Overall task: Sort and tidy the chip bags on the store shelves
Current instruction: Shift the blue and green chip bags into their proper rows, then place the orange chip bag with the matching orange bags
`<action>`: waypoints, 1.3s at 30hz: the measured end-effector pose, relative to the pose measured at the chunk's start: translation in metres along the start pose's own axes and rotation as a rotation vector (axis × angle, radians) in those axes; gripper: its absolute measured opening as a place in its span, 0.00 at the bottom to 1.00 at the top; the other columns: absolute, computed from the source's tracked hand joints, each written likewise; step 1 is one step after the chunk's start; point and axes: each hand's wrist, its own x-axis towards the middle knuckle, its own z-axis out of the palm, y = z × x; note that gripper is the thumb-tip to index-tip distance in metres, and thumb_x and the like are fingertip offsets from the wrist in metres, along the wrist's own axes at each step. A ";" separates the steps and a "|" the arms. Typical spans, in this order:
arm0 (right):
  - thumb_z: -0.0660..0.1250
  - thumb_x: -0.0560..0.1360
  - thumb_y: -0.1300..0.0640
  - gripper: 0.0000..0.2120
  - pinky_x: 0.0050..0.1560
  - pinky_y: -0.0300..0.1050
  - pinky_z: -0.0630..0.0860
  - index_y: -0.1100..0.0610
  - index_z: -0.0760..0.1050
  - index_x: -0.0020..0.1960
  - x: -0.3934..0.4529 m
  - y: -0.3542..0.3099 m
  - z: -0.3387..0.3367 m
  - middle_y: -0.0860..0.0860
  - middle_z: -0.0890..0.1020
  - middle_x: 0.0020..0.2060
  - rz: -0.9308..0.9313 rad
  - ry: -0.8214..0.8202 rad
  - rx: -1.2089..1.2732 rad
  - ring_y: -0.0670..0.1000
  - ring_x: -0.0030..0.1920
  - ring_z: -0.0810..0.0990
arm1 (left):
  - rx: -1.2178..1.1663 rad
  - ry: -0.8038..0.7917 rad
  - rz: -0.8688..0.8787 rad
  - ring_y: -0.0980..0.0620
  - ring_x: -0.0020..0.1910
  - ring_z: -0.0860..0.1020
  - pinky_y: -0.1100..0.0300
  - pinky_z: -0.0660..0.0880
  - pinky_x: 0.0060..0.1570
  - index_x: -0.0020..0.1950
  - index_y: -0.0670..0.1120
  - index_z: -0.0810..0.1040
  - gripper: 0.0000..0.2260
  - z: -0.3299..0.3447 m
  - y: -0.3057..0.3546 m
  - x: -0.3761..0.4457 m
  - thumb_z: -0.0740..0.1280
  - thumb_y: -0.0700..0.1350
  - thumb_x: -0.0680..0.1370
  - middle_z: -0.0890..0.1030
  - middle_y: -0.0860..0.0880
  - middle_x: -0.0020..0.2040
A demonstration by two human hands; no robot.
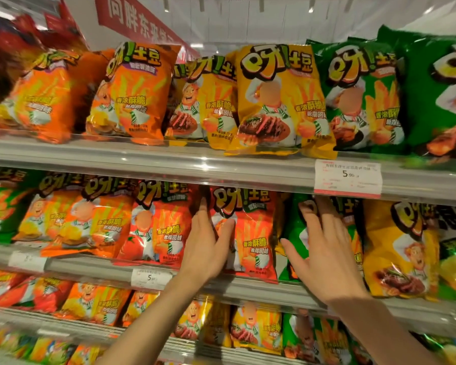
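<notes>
On the second shelf (248, 288) a red chip bag (250, 233) stands upright near the middle. My left hand (208, 243) lies against its left side with straight fingers, thumb across the bag's front. Just right of it stands a green chip bag (295, 227). My right hand (324, 254) rests flat on that bag's front, fingers spread and straight, reaching up under the shelf above. A yellow chip bag (395, 248) stands to the right of my right hand.
The top shelf (169, 159) carries orange, yellow and green bags in a row, with a price tag (348, 176) on its rail. More orange and red bags fill the second shelf's left part. Lower shelves hold further mixed bags.
</notes>
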 end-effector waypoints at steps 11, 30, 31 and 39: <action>0.57 0.78 0.33 0.39 0.67 0.52 0.73 0.47 0.45 0.80 0.022 -0.041 0.016 0.51 0.70 0.74 0.313 -0.363 0.584 0.54 0.70 0.73 | -0.115 -0.013 -0.024 0.51 0.75 0.66 0.52 0.67 0.70 0.82 0.56 0.50 0.34 -0.003 0.004 0.003 0.59 0.65 0.80 0.66 0.52 0.78; 0.68 0.61 0.23 0.43 0.60 0.55 0.80 0.43 0.69 0.70 0.017 -0.029 0.011 0.41 0.83 0.58 0.484 -0.509 1.143 0.46 0.57 0.83 | -0.357 -0.034 -0.250 0.60 0.63 0.77 0.54 0.71 0.68 0.71 0.56 0.72 0.36 -0.018 0.024 -0.026 0.58 0.77 0.72 0.80 0.59 0.63; 0.68 0.62 0.23 0.43 0.60 0.55 0.80 0.43 0.68 0.71 0.016 -0.029 0.011 0.41 0.83 0.59 0.479 -0.515 1.151 0.46 0.57 0.83 | -0.361 -0.038 -0.264 0.61 0.59 0.79 0.54 0.73 0.66 0.67 0.56 0.76 0.32 -0.019 0.025 -0.026 0.58 0.75 0.73 0.83 0.59 0.59; 0.73 0.65 0.33 0.38 0.60 0.56 0.80 0.46 0.70 0.70 0.003 -0.041 0.004 0.45 0.83 0.60 0.501 -0.533 1.310 0.48 0.58 0.84 | -0.403 -0.030 -0.286 0.65 0.53 0.80 0.73 0.71 0.46 0.63 0.50 0.80 0.30 -0.032 0.018 -0.042 0.60 0.70 0.72 0.84 0.55 0.54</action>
